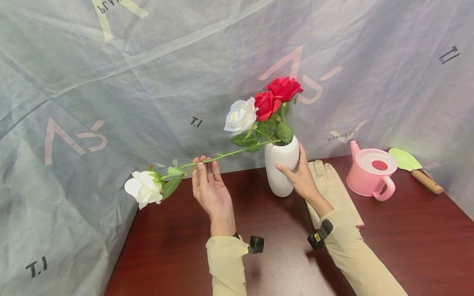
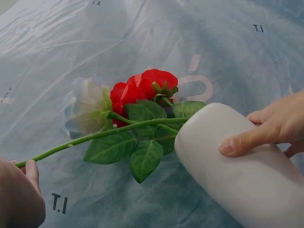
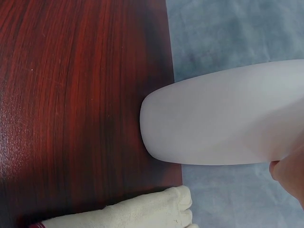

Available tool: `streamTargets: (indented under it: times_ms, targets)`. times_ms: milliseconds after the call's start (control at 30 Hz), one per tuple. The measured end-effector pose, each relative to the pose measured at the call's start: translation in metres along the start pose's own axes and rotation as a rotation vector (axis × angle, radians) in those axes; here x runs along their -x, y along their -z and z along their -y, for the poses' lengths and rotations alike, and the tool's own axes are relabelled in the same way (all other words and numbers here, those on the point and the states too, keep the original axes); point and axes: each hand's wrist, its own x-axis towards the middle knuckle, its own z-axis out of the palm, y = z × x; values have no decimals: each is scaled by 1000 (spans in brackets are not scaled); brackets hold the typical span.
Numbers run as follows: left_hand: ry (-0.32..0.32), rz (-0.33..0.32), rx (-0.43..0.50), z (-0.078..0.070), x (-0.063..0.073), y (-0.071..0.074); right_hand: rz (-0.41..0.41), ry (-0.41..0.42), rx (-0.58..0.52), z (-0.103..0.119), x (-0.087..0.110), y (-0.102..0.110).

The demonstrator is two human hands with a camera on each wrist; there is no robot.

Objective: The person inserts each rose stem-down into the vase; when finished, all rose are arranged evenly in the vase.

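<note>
A long-stemmed white rose [image 1: 145, 189] leans far out to the left, its stem reaching the mouth of a white vase [image 1: 281, 172]. My left hand [image 1: 212, 191] pinches that stem [image 2: 90, 137] below the bloom, palm turned up. My right hand [image 1: 305, 176] grips the side of the vase, thumb across its front. The vase stands near the table's back edge. In it are another white rose [image 1: 240, 116] and two red roses [image 1: 283, 88] with green leaves. How deep the leaning stem goes into the vase is hidden.
Cream work gloves [image 1: 333, 189] lie right of the vase, under the right forearm. A pink watering can [image 1: 370, 172] and a green trowel with a wooden handle [image 1: 427, 181] are farther right. Grey printed cloth [image 1: 166, 82] hangs behind the dark red table [image 1: 266, 250].
</note>
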Motion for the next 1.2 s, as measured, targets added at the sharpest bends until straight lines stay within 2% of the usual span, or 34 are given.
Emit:
streamTargets:
  times_ms: [333,467,667,1000,1200]
  targets:
    - [-95,46,-122,10,4,-7,4,-4,-14,-1,0,0]
    - [-119,75,-153,13,5,-9,3,-3,-6,-5,0,1]
    - [-149,113,-190,19,6,-14,3,2,-8,0,0,0]
    - [-224,224,-264,29,8,-23,1,-5,13,1,0,-1]
    - [-232,272,-323,36,9,-27,0,-9,9,1,1,-1]
